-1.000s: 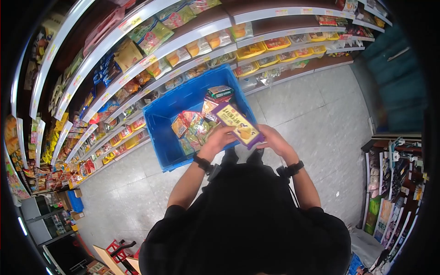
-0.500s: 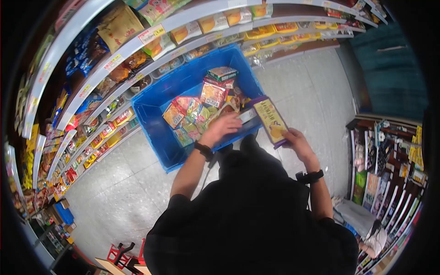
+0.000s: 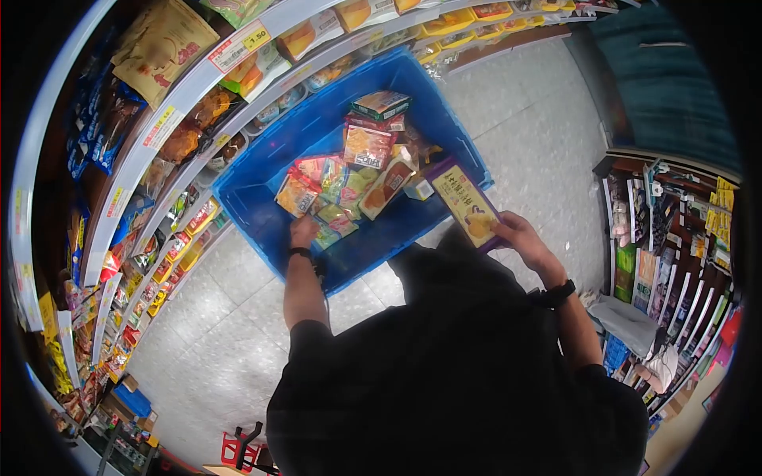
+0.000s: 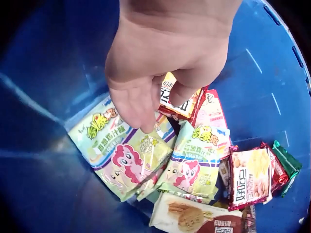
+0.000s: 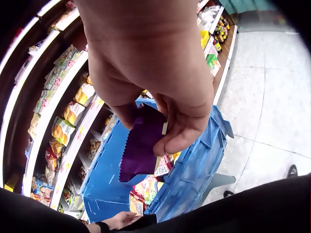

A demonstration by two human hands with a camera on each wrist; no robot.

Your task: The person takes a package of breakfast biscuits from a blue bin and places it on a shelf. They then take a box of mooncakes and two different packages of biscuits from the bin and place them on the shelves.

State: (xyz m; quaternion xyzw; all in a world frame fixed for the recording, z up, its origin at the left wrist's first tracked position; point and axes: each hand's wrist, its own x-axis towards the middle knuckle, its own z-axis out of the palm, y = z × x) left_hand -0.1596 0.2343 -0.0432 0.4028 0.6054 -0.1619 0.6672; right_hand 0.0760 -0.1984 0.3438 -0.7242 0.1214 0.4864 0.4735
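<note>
Blue bin (image 3: 250, 190) containing assorted snack packets (image 3: 369, 147); left hand (image 3: 302, 232) pinches an orange packet (image 3: 295, 197) inside, right hand (image 3: 524, 238) grips a purple package (image 3: 464, 205) near the bin.

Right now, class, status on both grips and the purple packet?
Right grip: pinching purple packet. Left grip: at orange packet in blue crate, hold unclear. Other packets beside it.

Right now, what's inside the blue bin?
Your left hand reaches inside the bin, beside a pile of snack packets: orange, red, pale green, dark green. Whatever lies beneath the top ones is covered, so I can't tell.
</note>
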